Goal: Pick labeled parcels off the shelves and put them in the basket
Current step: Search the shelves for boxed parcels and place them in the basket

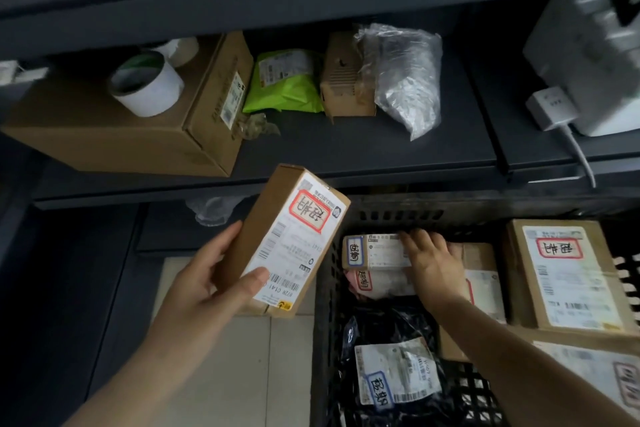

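I am holding one brown labeled parcel with my left grip curled around it, just beside the black basket, while my right grip, fingers nearly straight, is resting on one small box among six parcels inside.

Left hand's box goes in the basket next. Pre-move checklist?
1. Left hand grips the box: ok.
2. Box label showing: ok.
3. Box above the basket: not ok, it is left of the basket wall.
4. Right hand out of the way: not ok, it is on a small parcel inside the basket.
5. Free room in the basket: cannot tell; parcels cover most of what shows.
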A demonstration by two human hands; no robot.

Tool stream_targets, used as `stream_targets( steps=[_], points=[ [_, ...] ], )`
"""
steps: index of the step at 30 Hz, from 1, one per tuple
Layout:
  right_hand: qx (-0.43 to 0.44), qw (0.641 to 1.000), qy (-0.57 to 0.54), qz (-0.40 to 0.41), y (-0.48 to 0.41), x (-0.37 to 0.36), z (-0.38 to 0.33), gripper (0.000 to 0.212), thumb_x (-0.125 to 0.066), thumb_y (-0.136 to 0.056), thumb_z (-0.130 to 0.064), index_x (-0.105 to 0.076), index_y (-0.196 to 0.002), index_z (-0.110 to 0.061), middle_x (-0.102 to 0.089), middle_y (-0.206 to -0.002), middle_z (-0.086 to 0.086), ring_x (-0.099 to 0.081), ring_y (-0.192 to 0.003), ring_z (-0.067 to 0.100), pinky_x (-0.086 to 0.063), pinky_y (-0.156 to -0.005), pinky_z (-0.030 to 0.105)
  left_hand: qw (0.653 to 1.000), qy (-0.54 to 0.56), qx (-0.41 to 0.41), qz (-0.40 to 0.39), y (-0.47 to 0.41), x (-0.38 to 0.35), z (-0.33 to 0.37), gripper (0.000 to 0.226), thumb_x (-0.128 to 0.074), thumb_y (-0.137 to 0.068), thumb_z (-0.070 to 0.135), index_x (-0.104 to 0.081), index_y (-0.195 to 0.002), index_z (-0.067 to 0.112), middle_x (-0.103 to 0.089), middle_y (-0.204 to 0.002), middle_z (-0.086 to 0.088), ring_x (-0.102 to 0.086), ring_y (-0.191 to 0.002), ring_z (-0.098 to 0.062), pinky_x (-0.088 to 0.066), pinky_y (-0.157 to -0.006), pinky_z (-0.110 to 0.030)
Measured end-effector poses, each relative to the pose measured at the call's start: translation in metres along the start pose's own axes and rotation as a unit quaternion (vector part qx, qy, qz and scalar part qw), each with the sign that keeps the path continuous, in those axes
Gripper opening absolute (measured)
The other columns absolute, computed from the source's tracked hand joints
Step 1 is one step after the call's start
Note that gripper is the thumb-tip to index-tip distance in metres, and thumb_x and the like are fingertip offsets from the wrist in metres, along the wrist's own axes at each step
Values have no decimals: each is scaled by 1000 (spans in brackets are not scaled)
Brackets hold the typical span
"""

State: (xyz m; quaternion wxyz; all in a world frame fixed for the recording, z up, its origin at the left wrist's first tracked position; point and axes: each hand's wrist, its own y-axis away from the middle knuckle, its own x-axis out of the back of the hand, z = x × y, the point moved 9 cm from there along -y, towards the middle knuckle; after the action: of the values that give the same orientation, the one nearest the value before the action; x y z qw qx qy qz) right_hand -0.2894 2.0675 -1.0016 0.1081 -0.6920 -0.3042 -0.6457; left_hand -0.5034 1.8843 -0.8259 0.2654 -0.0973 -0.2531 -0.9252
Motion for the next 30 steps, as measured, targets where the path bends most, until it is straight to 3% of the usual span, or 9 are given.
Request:
stream_targets(
  steps=[3,6,11,15,18,20,24,27,30],
  points=[
    [-2,1000,-25,9,5,-9,-1,79,-72,-72,-5,-39,-143,-13,-46,-140,14,-49,-120,34,-40,-101,46,1000,-12,-5,-4,-2,-5,-4,82,-73,-53,53,-47,-130,45,-65,-116,19,-59,-113,-9,-49,-93,-39],
    [4,998,-66,11,10,-6,-4,78,-58,-84,0,-19,-150,-15,-21,-155,13,-28,-138,32,-24,-113,38,1000,-18,-11,-6,-3,-17,3,86,-70,-49,56,-47,-131,45,-65,-115,20,-60,-112,-8,-49,-94,-40],
    [9,989,-142,30,42,14,8,83,-76,-64,2,-42,-139,-13,-45,-139,13,-53,-116,34,-51,-89,40,999,-39,-22,-16,-9,-36,17,84,-80,-58,50,-46,-134,41,-63,-120,19,-58,-111,1,-46,-95,-34],
    [26,973,-218,69,68,60,33,55,-59,-87,-6,-43,-138,-17,-39,-142,6,-49,-122,26,-46,-94,32,995,-90,-27,-34,-14,-59,34,74,-82,-62,49,-43,-125,53,-55,-125,20,-56,-110,6,-45,-99,-32],
    [-13,950,-284,131,79,112,65,53,-63,-87,-11,-45,-137,-14,-42,-139,2,-48,-117,12,-41,-99,20,984,-160,-33,-66,-16,-76,42,70,-71,-61,54,-38,-123,64,-48,-133,12,-50,-120,-5,-42,-103,-38],
    [-29,932,-333,142,84,144,79,58,-65,-86,-15,-42,-139,-15,-43,-136,-1,-45,-116,6,-35,-94,9,973,-208,-56,-85,-11,-91,50,71,-74,-75,37,-36,-133,53,-43,-128,18,-42,-124,-7,-35,-107,-33],
    [0,893,-449,34,92,172,78,85,-74,-78,-24,-22,-144,-35,-31,-139,-14,-38,-126,3,-35,-99,13,944,-290,-105,-122,0,-122,64,71,-68,-85,19,-31,-143,34,-32,-123,25,-27,-127,-3,-23,-103,-21],
    [57,910,-411,-13,97,181,66,101,-82,-68,-21,-14,-138,-47,-28,-143,-13,-35,-132,8,-34,-107,26,921,-326,-136,-164,6,-141,67,71,-67,-85,20,-29,-143,35,-29,-134,25,-21,-123,6,-18,-103,-18],
    [54,916,-394,-62,100,168,67,98,-82,-70,-16,-21,-141,-44,-38,-136,-13,-39,-126,4,-37,-107,25,903,-341,-165,-204,13,-162,70,71,-66,-86,21,-28,-143,38,-26,-137,27,-17,-124,10,-14,-106,-15]
  ],
)
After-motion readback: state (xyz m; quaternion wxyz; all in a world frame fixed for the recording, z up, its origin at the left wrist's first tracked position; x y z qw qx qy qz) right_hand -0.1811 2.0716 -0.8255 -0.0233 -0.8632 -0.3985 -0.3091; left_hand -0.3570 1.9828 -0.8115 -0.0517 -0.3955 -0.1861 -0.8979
